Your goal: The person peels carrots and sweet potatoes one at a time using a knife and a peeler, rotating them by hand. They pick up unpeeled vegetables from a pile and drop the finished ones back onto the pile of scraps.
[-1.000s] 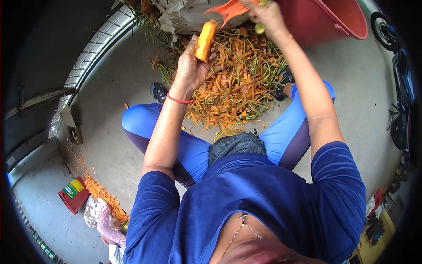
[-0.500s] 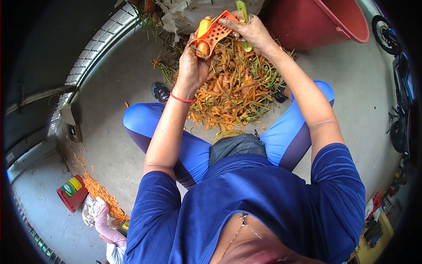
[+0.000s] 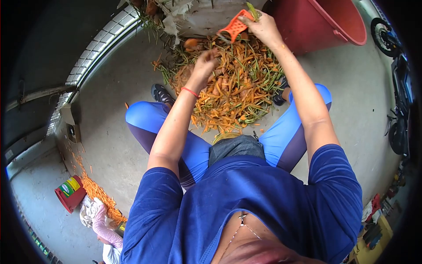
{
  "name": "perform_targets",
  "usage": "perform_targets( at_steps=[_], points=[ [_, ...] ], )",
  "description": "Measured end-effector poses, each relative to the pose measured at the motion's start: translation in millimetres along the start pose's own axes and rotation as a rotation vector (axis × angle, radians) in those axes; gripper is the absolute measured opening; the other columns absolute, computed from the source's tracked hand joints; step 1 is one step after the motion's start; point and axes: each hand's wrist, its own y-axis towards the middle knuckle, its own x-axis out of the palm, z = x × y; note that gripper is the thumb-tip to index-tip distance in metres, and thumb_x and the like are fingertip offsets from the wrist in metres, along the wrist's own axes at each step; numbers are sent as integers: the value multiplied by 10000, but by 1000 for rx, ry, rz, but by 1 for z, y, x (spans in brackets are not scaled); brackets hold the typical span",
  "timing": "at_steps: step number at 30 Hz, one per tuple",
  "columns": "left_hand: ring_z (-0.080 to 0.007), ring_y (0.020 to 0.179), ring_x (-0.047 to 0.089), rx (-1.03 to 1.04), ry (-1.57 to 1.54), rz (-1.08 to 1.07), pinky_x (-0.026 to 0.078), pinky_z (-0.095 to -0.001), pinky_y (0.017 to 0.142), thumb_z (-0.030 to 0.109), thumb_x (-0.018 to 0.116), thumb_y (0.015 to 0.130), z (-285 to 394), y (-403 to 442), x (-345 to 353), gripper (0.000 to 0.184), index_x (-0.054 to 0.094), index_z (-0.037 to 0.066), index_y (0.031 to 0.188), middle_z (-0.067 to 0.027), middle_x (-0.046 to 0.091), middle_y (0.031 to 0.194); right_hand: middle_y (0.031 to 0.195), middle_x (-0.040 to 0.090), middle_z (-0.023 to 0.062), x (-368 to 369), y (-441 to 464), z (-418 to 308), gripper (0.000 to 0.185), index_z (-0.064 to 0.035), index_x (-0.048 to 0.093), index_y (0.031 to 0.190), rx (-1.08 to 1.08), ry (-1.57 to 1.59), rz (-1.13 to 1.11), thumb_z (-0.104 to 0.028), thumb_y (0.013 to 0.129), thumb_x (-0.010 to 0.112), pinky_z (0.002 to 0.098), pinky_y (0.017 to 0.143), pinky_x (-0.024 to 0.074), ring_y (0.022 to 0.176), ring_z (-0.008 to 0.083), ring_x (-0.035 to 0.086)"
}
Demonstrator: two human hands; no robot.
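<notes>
Watching through my head view. Floor [image 3: 351,97] carries a wide heap of peelings [image 3: 233,99], orange strips mixed with green stems. Whole carrots lie among it: one [image 3: 192,43] at the heap's far left edge, against the strips, others [image 3: 225,82] partly buried near its middle.

Right hand [image 3: 266,30] is above the heap's far edge, fingers closed on the flat end of an orange peeler [image 3: 235,27]. Peeler tilts down and left, its wider working end free. A yellow-green piece [image 3: 252,12] sticks up from the same grasp; I cannot tell whether it belongs to the tool.

Left hand [image 3: 204,66] is over the far left part of the heap, fingers bent, tips blurred. I see no carrot in it; how far its fingers stand apart, or whether they pinch something small, I cannot tell.

Handling, my judgement: peeler is light and fairly stiff, with some flex in the perforated plate; best held by the flat end, skin clear of the working end. Carrots look firm, moderately light, probably slippery where damp; I would take one round its thick middle. Loose strips should be limp.

Pale sack [image 3: 202,20] beyond the heap, red tub [image 3: 303,26] to its far right.
</notes>
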Motion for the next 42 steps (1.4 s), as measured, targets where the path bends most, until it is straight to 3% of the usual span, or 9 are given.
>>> perform_targets(
  at_steps=[2,6,10,16,17,18,26,34,42],
  points=[
    [-187,1002,618,26,318,-285,498,-350,811,114,645,835,-73,18,-17,346,618,52,1174,-31,645,1145,637,596,5,-12,-4,3,426,-56,653,1037,-10,6,45,-444,864,687,272,578,488,574,84,583],
    [-294,837,672,337,1078,-428,529,-378,772,146,681,786,-88,-7,-7,175,739,85,939,-153,693,897,650,590,3,-29,-6,10,410,-68,649,1084,-8,-114,-39,-425,884,667,268,586,482,595,60,584],
    [-311,963,647,22,1116,-340,502,-393,856,332,615,866,-94,5,-26,357,694,67,1091,-146,691,1051,864,643,211,-25,-19,-16,348,-19,625,1029,-268,-219,-65,-342,900,625,440,729,495,832,403,619],
    [-274,978,648,-522,455,257,488,-364,856,291,569,904,-130,66,-109,409,621,45,1226,-157,686,1033,862,606,183,-26,-45,-43,195,-13,604,961,-398,-257,-213,-141,840,687,402,700,485,813,374,591],
    [-323,891,661,-280,522,415,517,-413,754,205,533,896,-163,85,-124,388,599,5,1222,-217,663,1030,873,609,174,-29,-50,-48,195,-13,604,968,-366,-249,-225,-125,832,690,403,702,487,810,371,592],
    [-346,987,634,-293,516,441,501,-429,835,170,535,880,-152,91,-132,375,600,-7,1203,-216,662,1037,884,613,165,-30,-52,-53,198,-14,604,974,-343,-240,-239,-108,825,693,403,704,490,807,369,593],
    [-388,1244,460,-243,754,550,399,-434,1056,144,564,881,-154,205,-200,496,451,36,1351,-241,362,1430,896,605,164,-25,-43,-42,260,-13,608,989,-114,-311,-440,30,738,665,411,692,491,799,366,603],
    [-326,1250,474,-137,1272,503,324,-459,1092,55,566,869,-152,280,-211,538,438,170,1378,-86,505,1346,835,576,152,-9,-20,-34,291,-7,612,961,-3,-367,-592,42,681,671,397,650,484,750,339,595],
    [-312,1208,509,-22,1446,414,313,-508,1068,98,490,895,-151,307,-218,354,568,171,1233,-99,555,1260,792,585,126,-2,-8,-33,301,-13,622,923,13,-316,-531,50,637,691,355,613,482,705,296,587]
  ],
)
